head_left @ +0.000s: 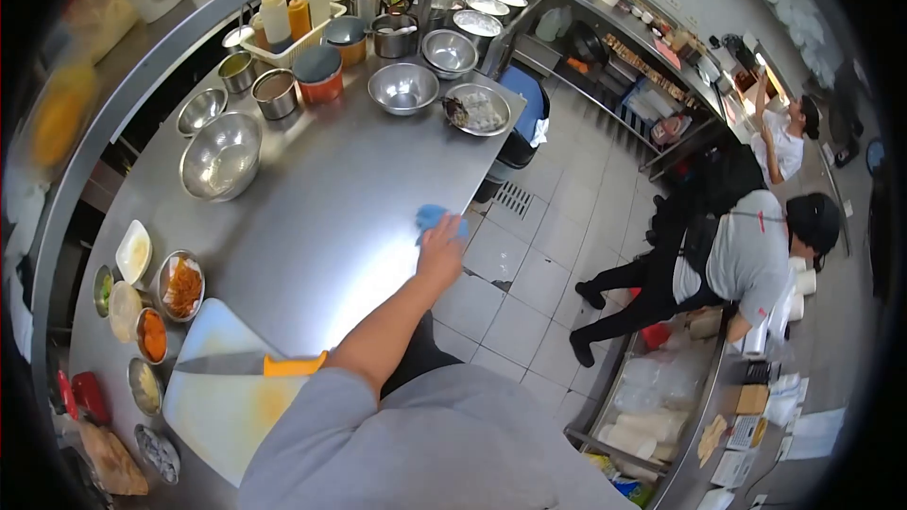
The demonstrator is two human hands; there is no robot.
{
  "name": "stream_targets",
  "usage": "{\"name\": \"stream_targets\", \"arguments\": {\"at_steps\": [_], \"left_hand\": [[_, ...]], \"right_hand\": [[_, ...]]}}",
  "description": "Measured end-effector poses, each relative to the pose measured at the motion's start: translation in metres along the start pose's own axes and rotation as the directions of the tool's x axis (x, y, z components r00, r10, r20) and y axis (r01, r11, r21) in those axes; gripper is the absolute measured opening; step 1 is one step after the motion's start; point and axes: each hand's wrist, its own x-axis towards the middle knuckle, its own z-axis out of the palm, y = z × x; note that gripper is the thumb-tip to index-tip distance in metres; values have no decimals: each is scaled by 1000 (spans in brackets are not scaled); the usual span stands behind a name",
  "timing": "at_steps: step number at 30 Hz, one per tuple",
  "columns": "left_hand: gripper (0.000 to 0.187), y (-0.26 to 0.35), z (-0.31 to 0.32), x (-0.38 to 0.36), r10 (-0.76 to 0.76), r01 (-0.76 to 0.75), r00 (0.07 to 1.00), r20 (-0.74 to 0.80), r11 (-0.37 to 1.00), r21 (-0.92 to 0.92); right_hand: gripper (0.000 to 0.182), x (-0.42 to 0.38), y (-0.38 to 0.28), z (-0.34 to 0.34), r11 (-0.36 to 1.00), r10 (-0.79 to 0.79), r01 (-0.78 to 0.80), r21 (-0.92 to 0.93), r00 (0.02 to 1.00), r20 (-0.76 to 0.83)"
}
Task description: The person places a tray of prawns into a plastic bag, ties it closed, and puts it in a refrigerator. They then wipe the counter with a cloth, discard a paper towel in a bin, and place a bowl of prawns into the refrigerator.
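Observation:
My left hand [440,249] reaches out over the steel worktable [312,217], pressing a crumpled blue cloth [432,216] onto it near the table's edge. Its fingers are bent over the cloth, partly blurred. My right hand is out of view. Nearer my body lies a white cutting board [227,406] with yellowish stains. A wide-bladed knife with a yellow handle [293,365] rests across it, partly behind my forearm.
Small bowls, one with orange shreds [182,287], line the left side. Metal bowls [403,90], squeeze bottles [275,17] and pots stand along the back. A co-worker [746,246] bends at the right-hand counter; another person [782,137] stands farther back.

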Motion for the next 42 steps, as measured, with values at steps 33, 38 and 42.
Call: {"name": "stream_targets", "arguments": {"at_steps": [33,38,42], "left_hand": [[102,-176,-75,193,-489,315,839,238,794,520],[84,-88,-15,164,-356,280,919,171,893,353],[51,-44,2,142,-217,202,973,77,965,167]], "right_hand": [[43,129,-181,-208,954,-98,121,-275,991,95],[42,182,-203,-214,918,131,0,-396,944,303],[54,265,-251,-254,843,32,110,-527,967,254]]}}
